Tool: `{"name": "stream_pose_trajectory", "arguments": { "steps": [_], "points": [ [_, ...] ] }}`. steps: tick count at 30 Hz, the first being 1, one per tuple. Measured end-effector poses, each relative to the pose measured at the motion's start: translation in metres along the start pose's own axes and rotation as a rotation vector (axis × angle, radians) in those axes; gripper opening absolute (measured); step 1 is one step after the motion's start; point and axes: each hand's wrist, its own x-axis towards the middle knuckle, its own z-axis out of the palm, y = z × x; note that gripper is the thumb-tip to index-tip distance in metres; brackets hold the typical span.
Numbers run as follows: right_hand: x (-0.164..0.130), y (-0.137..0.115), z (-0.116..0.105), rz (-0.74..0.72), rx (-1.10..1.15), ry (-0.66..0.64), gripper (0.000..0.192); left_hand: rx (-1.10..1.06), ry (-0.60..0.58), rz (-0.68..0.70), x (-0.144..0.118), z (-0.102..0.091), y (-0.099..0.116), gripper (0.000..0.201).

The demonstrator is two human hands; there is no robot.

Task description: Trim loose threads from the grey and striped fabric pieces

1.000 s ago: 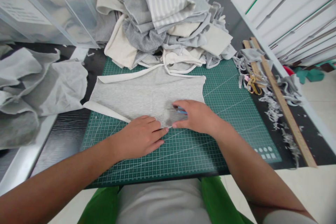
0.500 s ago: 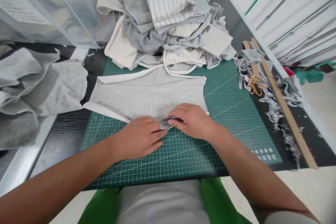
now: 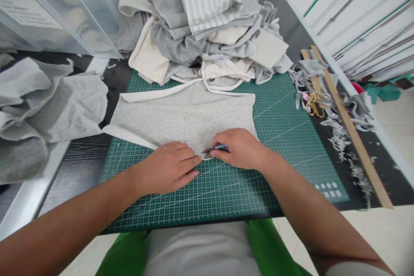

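a: grey fabric piece [image 3: 181,116] lies flat on the green cutting mat [image 3: 284,138], its near edge right under both hands

b: what are the hands doing in the head view?

a: left hand [image 3: 168,170] is spread flat, fingers together, pressing the near edge of the cloth down. right hand [image 3: 241,148] is curled narrow around a small blue tool [image 3: 221,147], tip at the hem, just beside the left fingertips

b: can you tell what the tool is?

a: no, only a sliver of blue shows between the fingers

b: what else is about?

a: a heap of folded grey and cream cloth [image 3: 207,21] at the far edge of the mat, touching the piece's white-trimmed top. crumpled grey cloth [image 3: 48,108] to the left on the tabletop [image 3: 80,168]. to the right, a wooden ruler [image 3: 352,133], scissors [image 3: 313,104] and loose scraps [image 3: 343,138]

b: what could go wrong?

a: as i judge it, the two hands are nearly touching, so a slip of the tool could nick the left fingertips. the knit also looks stretchy, so uneven pressure could drag the edge off line. and the heap might snag the top edge if the piece shifts
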Motion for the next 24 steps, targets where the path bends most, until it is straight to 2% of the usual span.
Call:
{"name": "stream_pose_trajectory", "arguments": {
  "steps": [24],
  "points": [
    [0.0015,-0.0012,0.0007,0.016,0.013,-0.003,0.018,-0.022,-0.028,-0.012,0.0011,-0.0013,-0.0009,0.026]
  ]
}}
